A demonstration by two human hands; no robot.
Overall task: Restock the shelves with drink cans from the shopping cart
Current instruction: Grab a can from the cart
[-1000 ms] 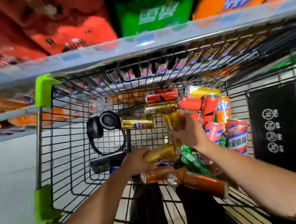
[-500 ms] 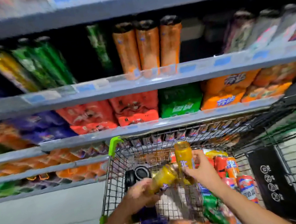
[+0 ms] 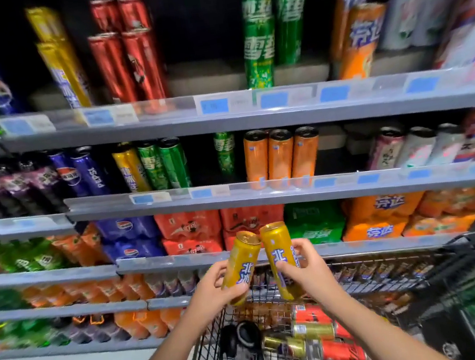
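Observation:
My left hand (image 3: 215, 288) grips a tall yellow can (image 3: 241, 264) that leans to the right. A second yellow can (image 3: 279, 255) stands nearly upright in the grip of my right hand (image 3: 307, 274). The tops of the two cans almost touch, raised above the wire shopping cart (image 3: 368, 280). Several loose cans (image 3: 317, 331), red, gold and blue, lie in the cart below. On the shelves ahead, matching yellow cans stand on the top shelf (image 3: 65, 69) and on the middle shelf (image 3: 130, 171).
Grey shelves (image 3: 251, 116) hold rows of red, green, orange and blue cans, with multipacks on lower tiers. Black headphones (image 3: 239, 343) lie in the cart's left part. A gap shows on the middle shelf beside the green cans (image 3: 163, 166). Pale floor lies at the lower left.
Both hands have lifted the yellow cans out of the cart up to shelf height. The view has tilted up from the cart to the upper shelves.

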